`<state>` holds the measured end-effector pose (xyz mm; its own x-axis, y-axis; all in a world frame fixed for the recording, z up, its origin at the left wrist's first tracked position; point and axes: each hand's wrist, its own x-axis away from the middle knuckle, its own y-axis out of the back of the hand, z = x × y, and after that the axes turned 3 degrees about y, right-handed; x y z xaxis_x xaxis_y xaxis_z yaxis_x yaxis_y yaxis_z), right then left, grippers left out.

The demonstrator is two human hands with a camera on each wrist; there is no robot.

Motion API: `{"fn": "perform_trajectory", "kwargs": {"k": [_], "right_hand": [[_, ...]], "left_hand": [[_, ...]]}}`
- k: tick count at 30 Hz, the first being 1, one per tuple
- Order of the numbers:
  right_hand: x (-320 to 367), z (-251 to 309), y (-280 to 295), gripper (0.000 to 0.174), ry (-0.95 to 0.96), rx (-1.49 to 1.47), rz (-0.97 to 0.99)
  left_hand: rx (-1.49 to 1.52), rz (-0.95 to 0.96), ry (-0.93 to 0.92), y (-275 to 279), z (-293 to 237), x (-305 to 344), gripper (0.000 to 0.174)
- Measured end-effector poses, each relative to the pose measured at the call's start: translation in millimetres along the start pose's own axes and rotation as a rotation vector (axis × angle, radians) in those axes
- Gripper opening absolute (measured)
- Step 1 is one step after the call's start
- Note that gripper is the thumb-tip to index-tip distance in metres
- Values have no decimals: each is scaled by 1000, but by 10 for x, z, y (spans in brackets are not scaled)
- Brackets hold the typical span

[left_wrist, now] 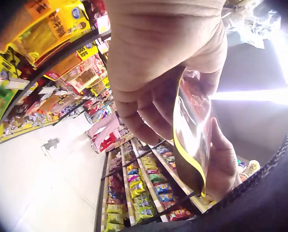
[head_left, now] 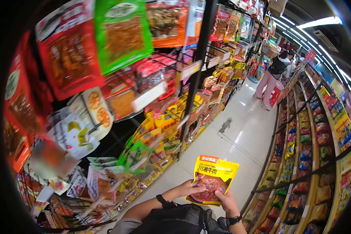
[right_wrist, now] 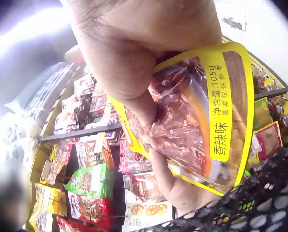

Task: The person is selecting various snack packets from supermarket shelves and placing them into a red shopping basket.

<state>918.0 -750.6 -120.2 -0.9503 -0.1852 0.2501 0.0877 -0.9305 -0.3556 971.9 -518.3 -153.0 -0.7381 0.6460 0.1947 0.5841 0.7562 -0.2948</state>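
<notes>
A yellow snack packet with a red top tab and a picture of meat is held upright in front of the body. The left hand grips its left edge, thumb across the front. On the lower right side the right hand pinches it, thumb on the front. The left wrist view shows the packet edge-on, with the left hand's fingers behind it. In the right wrist view the right thumb presses on the front of the packet, and the left thumb touches it too.
Racks of hanging snack packets line the left side. Shelves of small bagged snacks run along the right. Between them a tiled aisle floor leads to a person in pink trousers. A black mesh bag is at the body.
</notes>
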Motion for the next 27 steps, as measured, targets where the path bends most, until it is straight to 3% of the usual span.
{"fn": "perform_trajectory", "kwargs": {"k": [4, 8, 11, 15, 19, 20, 23, 27], "right_hand": [[-805, 224, 879, 39, -42, 7, 35], [-1591, 831, 1625, 37, -52, 73, 68], [-2101, 1320, 2248, 36, -42, 124, 140], [-2682, 1951, 2747, 38, -98, 146, 207], [-3296, 2134, 3227, 37, -98, 175, 225], [-3461, 2178, 3332, 38, -106, 142, 227], [-4037, 2337, 3743, 39, -111, 148, 221], [-4881, 2753, 4341, 40, -125, 222, 209]], "left_hand": [[-54, -47, 1, 9, -75, -1012, 66], [10, -70, -90, -74, -288, -2137, 67], [-35, -154, -51, -165, -310, -2969, 71], [-9, -206, 1, -318, -716, -3664, 74], [-18, -176, -32, -148, -767, -4464, 75], [-67, -281, -46, -190, -880, -4621, 71], [-22, -189, -130, 47, -832, -5391, 70], [-51, -250, -173, 235, -1090, -6468, 66]]}}
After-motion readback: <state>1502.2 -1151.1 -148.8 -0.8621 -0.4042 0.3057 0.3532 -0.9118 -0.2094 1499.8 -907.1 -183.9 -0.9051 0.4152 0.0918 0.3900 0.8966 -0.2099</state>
